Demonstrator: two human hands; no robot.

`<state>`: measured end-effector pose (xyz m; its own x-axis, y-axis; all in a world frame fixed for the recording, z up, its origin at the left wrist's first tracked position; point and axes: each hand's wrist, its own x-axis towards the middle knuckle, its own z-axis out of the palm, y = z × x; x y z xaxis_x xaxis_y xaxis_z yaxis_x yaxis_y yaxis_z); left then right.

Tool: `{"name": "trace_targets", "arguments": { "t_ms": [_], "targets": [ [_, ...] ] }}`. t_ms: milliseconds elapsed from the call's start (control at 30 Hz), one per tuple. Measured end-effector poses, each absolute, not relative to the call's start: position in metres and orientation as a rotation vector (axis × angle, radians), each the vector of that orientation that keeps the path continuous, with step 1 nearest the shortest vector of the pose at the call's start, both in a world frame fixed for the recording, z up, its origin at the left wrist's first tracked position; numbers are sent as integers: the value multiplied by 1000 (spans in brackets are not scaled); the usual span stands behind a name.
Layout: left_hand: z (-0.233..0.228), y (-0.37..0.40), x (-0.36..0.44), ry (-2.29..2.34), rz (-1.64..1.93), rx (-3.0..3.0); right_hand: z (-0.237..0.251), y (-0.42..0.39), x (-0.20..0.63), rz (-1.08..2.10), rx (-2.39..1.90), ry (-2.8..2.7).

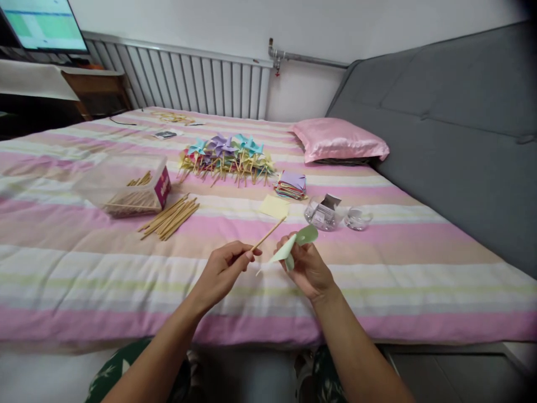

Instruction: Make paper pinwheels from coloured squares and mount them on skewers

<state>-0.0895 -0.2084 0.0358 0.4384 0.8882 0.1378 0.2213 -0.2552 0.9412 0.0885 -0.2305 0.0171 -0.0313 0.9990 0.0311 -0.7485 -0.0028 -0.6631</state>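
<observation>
My left hand (229,268) pinches a thin wooden stick (269,233) near its lower end, and the stick points up to the right. In my right hand (309,270) is a pale green paper pinwheel (286,249) with curled blades, held between thumb and fingers. The stick's tip is close to the paper; whether they touch I cannot tell. Beyond my hands lies a pale yellow paper square (274,206). Behind it sits a stack of coloured paper squares (291,184). A loose pile of wooden sticks (173,217) lies to the left.
A clear plastic box (119,178) holding sticks stands at the left. Finished pinwheels (226,157) lie heaped mid-bed. Two small clear containers (322,214) are at the right, near a pink pillow (339,140). The striped bedspread (403,305) ends at the front edge.
</observation>
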Motion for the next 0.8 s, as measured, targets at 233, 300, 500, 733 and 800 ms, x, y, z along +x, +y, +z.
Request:
{"name": "trace_targets", "arguments": {
  "t_ms": [233,300,500,733,800],
  "targets": [
    [35,-211,-89,869,918,1753,25,-235,86,1465,-477,-821],
    [32,-211,-89,842,896,1740,27,-235,86,1460,-458,-873],
    [26,-210,-89,829,920,1719,22,-234,87,1342,-461,-982],
    [26,-208,-89,870,908,1702,22,-235,89,1157,-521,-1053],
    [24,-207,-90,872,920,1713,22,-235,90,1138,-536,-1061]
  ]
}}
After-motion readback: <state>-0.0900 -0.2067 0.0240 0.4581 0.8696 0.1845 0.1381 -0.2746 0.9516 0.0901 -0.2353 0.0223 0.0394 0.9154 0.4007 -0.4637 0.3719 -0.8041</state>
